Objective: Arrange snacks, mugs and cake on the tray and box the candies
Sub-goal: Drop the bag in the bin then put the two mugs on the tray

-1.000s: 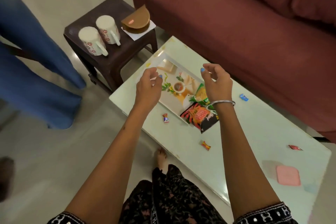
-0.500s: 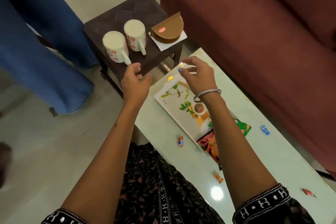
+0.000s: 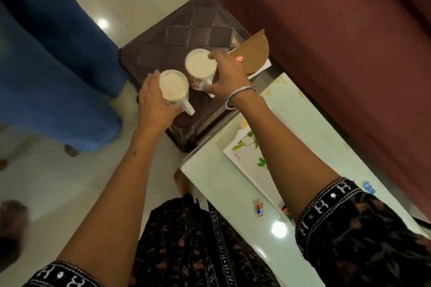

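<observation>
Two white mugs with red flowers stand on a dark stool (image 3: 198,28). My left hand (image 3: 152,102) wraps around the near mug (image 3: 173,86) from the left. Around the far mug (image 3: 200,66), my right hand (image 3: 229,77) curls from the right, thumb by its handle. A half-round brown cake (image 3: 255,53) on white paper sits just right of my right hand. The white printed tray (image 3: 245,158) lies on the pale green table (image 3: 217,182), mostly hidden under my right forearm. A wrapped candy (image 3: 260,209) and a blue candy (image 3: 369,187) lie on the table.
A maroon sofa (image 3: 349,53) runs along the right behind the table and stool. Another person's blue trouser legs (image 3: 58,65) stand on the floor left of the stool. My dark patterned clothing fills the bottom.
Both hands have moved from above the tray across to the stool and closed around the two mugs. The view has swung to look down on the stool.
</observation>
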Motion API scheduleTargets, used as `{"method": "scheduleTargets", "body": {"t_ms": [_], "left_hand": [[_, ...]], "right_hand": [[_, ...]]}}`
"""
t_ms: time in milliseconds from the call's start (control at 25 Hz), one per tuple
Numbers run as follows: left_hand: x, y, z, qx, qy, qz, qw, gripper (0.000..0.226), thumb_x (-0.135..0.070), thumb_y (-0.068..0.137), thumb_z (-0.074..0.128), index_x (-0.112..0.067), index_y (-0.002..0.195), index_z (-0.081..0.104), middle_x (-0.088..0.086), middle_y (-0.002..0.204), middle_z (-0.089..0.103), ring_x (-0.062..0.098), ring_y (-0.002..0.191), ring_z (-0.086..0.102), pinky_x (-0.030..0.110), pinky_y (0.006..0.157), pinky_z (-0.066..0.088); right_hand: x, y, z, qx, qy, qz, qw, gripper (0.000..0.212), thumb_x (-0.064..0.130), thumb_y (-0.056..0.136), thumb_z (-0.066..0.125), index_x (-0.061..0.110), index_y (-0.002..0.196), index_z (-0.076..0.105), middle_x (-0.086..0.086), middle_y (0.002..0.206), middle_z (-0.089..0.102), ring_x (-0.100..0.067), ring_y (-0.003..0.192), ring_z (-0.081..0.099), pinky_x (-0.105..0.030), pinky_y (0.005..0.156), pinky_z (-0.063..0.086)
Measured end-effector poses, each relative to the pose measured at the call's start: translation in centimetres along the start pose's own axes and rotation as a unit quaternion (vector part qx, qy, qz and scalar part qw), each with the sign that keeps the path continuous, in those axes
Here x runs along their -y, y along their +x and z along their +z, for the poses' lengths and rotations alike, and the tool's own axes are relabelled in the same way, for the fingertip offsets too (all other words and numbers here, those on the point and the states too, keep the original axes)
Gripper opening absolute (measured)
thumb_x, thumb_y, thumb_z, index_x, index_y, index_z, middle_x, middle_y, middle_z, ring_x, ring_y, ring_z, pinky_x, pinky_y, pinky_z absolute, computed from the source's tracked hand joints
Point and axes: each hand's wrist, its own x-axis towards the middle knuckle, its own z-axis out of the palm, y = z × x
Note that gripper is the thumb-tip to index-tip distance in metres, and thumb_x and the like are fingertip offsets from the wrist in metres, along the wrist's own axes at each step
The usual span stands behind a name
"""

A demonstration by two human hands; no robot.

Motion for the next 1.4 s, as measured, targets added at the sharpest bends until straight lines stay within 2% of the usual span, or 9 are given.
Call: {"method": "scheduleTargets", "body": {"t_ms": [160,360,720,880,1000,1240,1400], "left_hand": [[0.6,3.1,0.5,0.045,0.030,0.014,0.998,0.104,-0.020,0.058,0.086,-0.012,0.143,0.026,0.012,0.146,0.035,0.028,0.136,0.032,0.043,0.109,0.032],[0.7,4.5,0.8,0.051,0.044,0.007,0.998,0.105,-0.023,0.052,0.089,-0.018,0.139,0.031,0.010,0.136,0.044,0.029,0.126,0.043,0.047,0.101,0.040],[-0.5,3.7,-0.2,0.032,0.058,-0.002,0.998,0.090,-0.028,0.047,0.089,-0.018,0.125,0.045,0.011,0.122,0.055,0.031,0.113,0.052,0.048,0.093,0.047],[-2.4,1.0,-0.1,0.043,0.073,0.011,0.996,0.089,-0.028,0.046,0.089,-0.018,0.124,0.046,0.011,0.121,0.056,0.030,0.112,0.053,0.046,0.091,0.047],[-4.4,-1.7,1.7,0.081,0.076,0.025,0.993,0.088,-0.026,0.047,0.088,-0.017,0.124,0.046,0.012,0.121,0.056,0.031,0.113,0.052,0.045,0.090,0.046],[-6.9,-8.4,9.3,0.164,0.081,0.047,0.982,0.085,-0.027,0.047,0.087,-0.017,0.122,0.048,0.009,0.115,0.059,0.029,0.109,0.054,0.038,0.089,0.042],[-7.7,-12.7,14.9,0.196,0.076,0.058,0.976,0.090,-0.028,0.047,0.087,-0.017,0.125,0.044,0.009,0.113,0.058,0.028,0.105,0.056,0.030,0.078,0.041]], "right_hand": [[0.3,4.3,0.9,0.056,-0.076,-0.004,0.996,0.087,0.026,0.067,0.078,0.011,0.139,0.032,-0.015,0.142,0.038,-0.033,0.129,0.040,-0.044,0.104,0.040],[0.2,6.5,1.8,0.095,-0.088,-0.015,0.991,0.089,0.029,0.066,0.078,0.016,0.141,0.031,-0.012,0.141,0.039,-0.034,0.127,0.042,-0.046,0.102,0.041],[-0.1,6.2,0.7,0.056,-0.089,-0.001,0.994,0.084,0.039,0.055,0.081,0.027,0.130,0.044,-0.009,0.123,0.053,-0.030,0.112,0.053,-0.039,0.091,0.044],[-1.4,3.2,-2.2,0.030,-0.081,-0.017,0.996,0.089,0.036,0.050,0.085,0.027,0.130,0.046,-0.009,0.119,0.056,-0.028,0.110,0.052,-0.037,0.088,0.044],[-3.7,-0.5,-3.9,0.020,-0.085,-0.020,0.996,0.090,0.034,0.049,0.086,0.025,0.129,0.047,-0.008,0.120,0.056,-0.028,0.111,0.051,-0.033,0.085,0.043],[-11.8,-8.5,-4.7,0.040,-0.088,0.051,0.994,0.092,0.033,0.049,0.085,0.028,0.131,0.043,-0.007,0.122,0.054,-0.030,0.110,0.051,-0.036,0.087,0.044],[-17.5,-13.4,-3.9,0.052,-0.091,0.087,0.991,0.091,0.031,0.051,0.085,0.028,0.131,0.043,-0.008,0.121,0.054,-0.031,0.109,0.052,-0.038,0.088,0.044]]}}
